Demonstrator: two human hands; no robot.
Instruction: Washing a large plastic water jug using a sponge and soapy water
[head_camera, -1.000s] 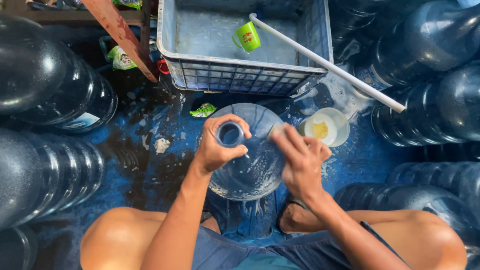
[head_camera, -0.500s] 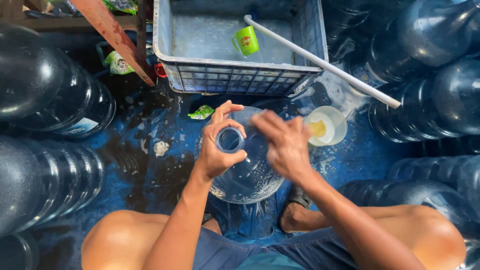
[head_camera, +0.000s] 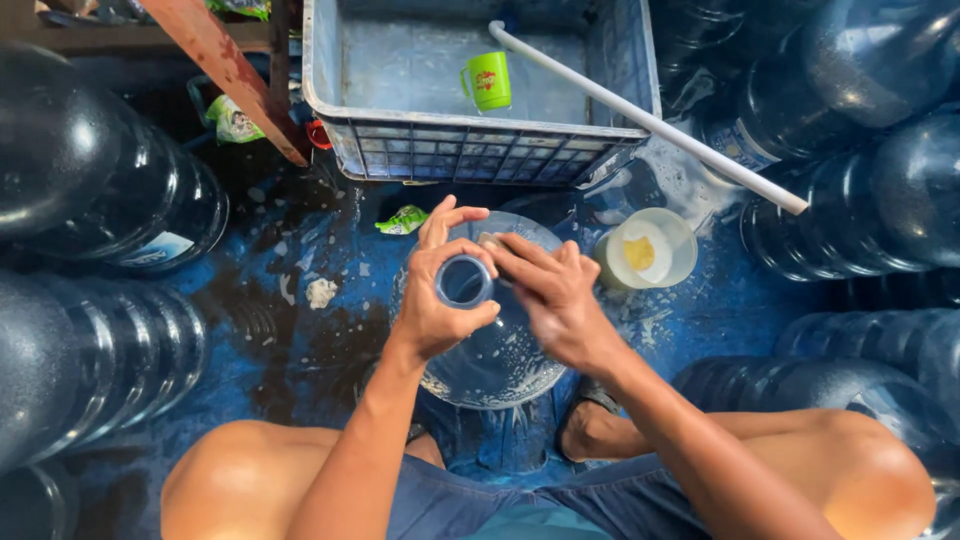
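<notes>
Our left hand (head_camera: 432, 300) has its grip clamped round the neck of the jug (head_camera: 490, 340), upright on the wet floor (head_camera: 290, 320) between our knees. Our right hand (head_camera: 555, 295) pinches a small scrubber at the mouth; we judge the rim-scrubbing step is in hand, and next calls for turning the jug steadily.

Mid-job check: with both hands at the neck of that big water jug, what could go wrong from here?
The jug stands upright on a wet, soapy floor, steadied only by the left hand ringing its neck; it might slide or tip as the right hand works at the mouth. The small white tub sits open close to the right arm's side, so a sweep could knock it over. Wet hands may also slip off the neck.
</notes>
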